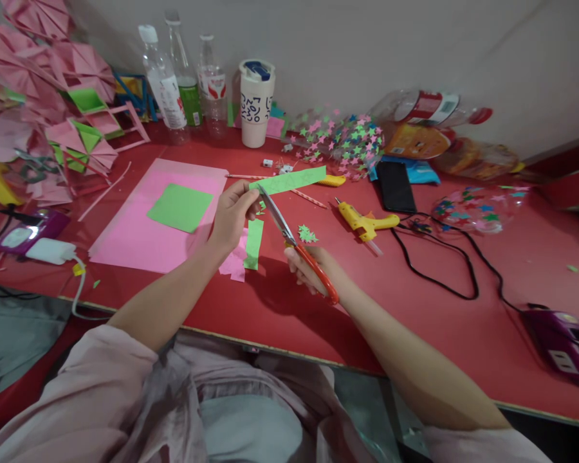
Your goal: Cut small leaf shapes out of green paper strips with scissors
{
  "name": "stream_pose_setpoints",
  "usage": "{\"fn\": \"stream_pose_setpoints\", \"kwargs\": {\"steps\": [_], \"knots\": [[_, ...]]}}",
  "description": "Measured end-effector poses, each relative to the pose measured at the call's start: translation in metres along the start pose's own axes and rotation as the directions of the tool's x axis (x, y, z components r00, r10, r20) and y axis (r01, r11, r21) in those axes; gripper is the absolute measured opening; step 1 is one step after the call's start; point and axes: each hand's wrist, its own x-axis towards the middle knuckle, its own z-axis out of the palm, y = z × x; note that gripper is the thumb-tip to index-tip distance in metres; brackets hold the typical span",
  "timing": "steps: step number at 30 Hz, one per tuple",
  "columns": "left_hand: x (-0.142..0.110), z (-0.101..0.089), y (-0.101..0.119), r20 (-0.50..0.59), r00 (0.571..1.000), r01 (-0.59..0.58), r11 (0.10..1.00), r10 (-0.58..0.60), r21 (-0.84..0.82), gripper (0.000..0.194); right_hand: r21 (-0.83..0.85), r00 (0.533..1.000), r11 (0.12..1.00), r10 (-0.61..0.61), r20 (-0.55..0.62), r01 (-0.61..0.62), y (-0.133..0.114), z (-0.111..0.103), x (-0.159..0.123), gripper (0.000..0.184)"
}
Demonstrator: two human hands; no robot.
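Pinched in my left hand (232, 215) is one end of a green paper strip (294, 181), which stretches out to the right above the table. My right hand (311, 269) grips the orange handles of a pair of scissors (278, 218). The blades point up and left and meet the strip close to my left fingertips; whether they are parted I cannot tell. Below them lie a green paper piece (253, 245), some pink paper scraps (235, 260) and a small heap of green paper stars (307, 233).
Pink sheets (125, 225) with a green square (181, 207) lie at left. A yellow glue gun (364, 220), black phone (395, 185) and black cable (463, 296) are at right. Bottles (166, 96), a white tumbler (257, 106) and star-covered bottles (357, 145) line the wall.
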Motion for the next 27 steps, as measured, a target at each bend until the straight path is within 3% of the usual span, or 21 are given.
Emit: {"fn": "stream_pose_setpoints", "kwargs": {"steps": [15,27], "knots": [[0.0015,-0.0014,-0.0013,0.005,1.0,0.021,1.0,-0.021,0.005,0.019,-0.012,1.0,1.0,0.011,-0.002,-0.011,-0.0037,-0.0025,-0.0005,0.047],[0.0053,-0.0041,-0.0002,-0.016,1.0,-0.015,1.0,0.016,0.012,0.014,0.035,0.997,0.999,-0.001,0.079,-0.002,-0.0048,-0.0061,0.0,0.044]]}}
